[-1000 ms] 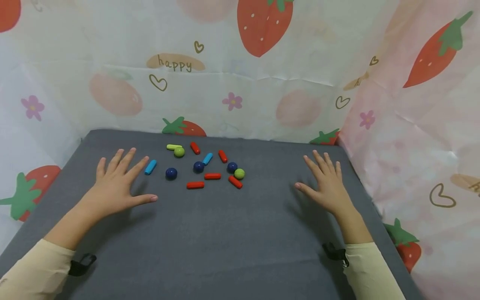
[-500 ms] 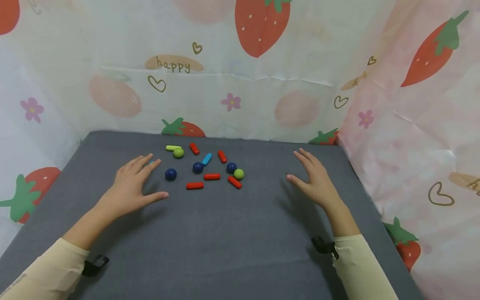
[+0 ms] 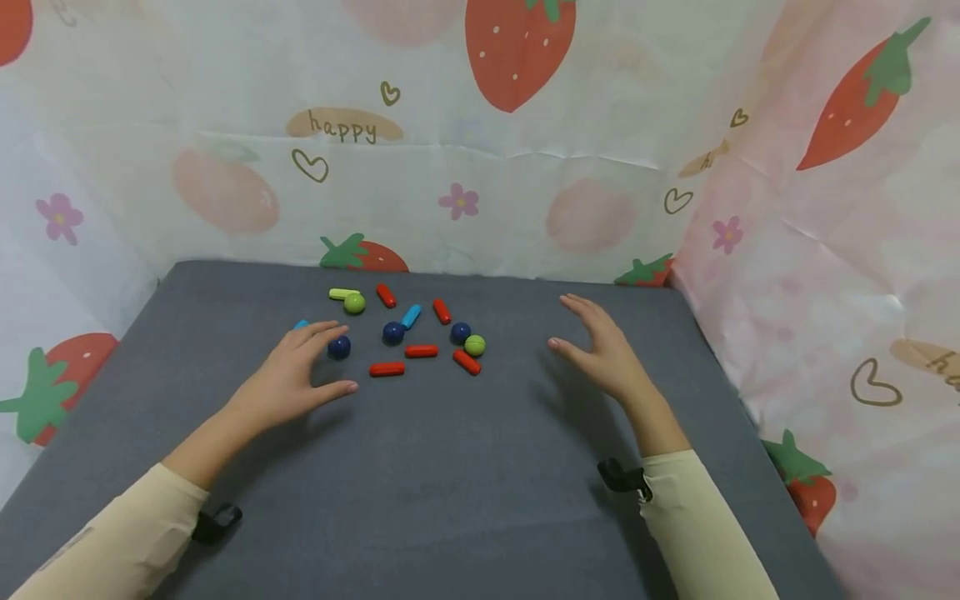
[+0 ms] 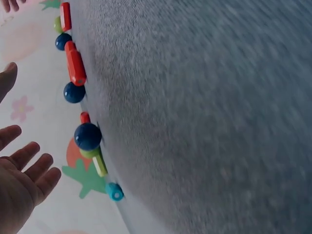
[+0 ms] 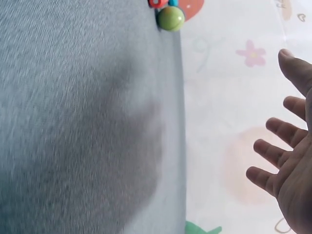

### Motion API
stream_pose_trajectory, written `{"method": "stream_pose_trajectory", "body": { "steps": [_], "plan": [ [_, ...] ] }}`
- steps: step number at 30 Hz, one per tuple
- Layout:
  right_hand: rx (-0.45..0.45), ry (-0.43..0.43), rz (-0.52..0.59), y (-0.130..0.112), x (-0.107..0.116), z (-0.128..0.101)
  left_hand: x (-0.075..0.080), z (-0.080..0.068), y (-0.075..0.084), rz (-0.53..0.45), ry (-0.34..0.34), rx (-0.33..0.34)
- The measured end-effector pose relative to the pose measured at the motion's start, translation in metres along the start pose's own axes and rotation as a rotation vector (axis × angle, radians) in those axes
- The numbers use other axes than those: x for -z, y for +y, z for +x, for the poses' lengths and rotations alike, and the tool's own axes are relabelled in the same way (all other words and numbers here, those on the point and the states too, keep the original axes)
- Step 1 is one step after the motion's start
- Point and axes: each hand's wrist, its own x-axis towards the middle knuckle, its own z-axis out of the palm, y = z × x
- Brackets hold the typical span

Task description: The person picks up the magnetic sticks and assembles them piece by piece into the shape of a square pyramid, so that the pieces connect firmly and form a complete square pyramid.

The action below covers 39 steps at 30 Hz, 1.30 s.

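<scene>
My left hand (image 3: 288,379) hovers above the cloth, fingers extended and thumb apart, holding nothing. Nearest to it are a dark blue ball (image 3: 339,347) and a blue stick (image 3: 302,324), partly covered by its fingers. Over to the right, my right hand (image 3: 603,354) is also raised with nothing in it, its palm turned inward. Between the hands lie several red sticks (image 3: 387,369), another blue stick (image 3: 411,316), more dark blue balls (image 3: 393,333), a green ball (image 3: 475,345), and a second green ball (image 3: 355,303) against a yellow-green stick (image 3: 343,294).
A grey cloth (image 3: 465,483) covers the table. Behind it and at both sides hangs a white curtain (image 3: 510,167) printed with strawberries. Black straps (image 3: 217,523) are at both wrists.
Both hands have moved inward, the left one rightward and the right one leftward. My left fingers now partly hide the blue stick. The balls and sticks stay where they lay.
</scene>
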Motion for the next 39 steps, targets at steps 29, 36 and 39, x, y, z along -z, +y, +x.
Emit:
{"method": "stream_pose_trajectory", "body": {
  "steps": [29,36,39],
  "plan": [
    [-0.051,-0.166,0.159,-0.017,-0.044,0.037,-0.037,0.041,0.011,-0.12,-0.156,0.099],
    [-0.053,-0.203,0.184,-0.018,-0.056,0.045,-0.046,0.049,0.008,-0.119,-0.177,0.1],
    [-0.054,-0.226,0.183,-0.018,-0.061,0.05,-0.047,0.051,0.008,-0.123,-0.187,0.103]
  ]
}}
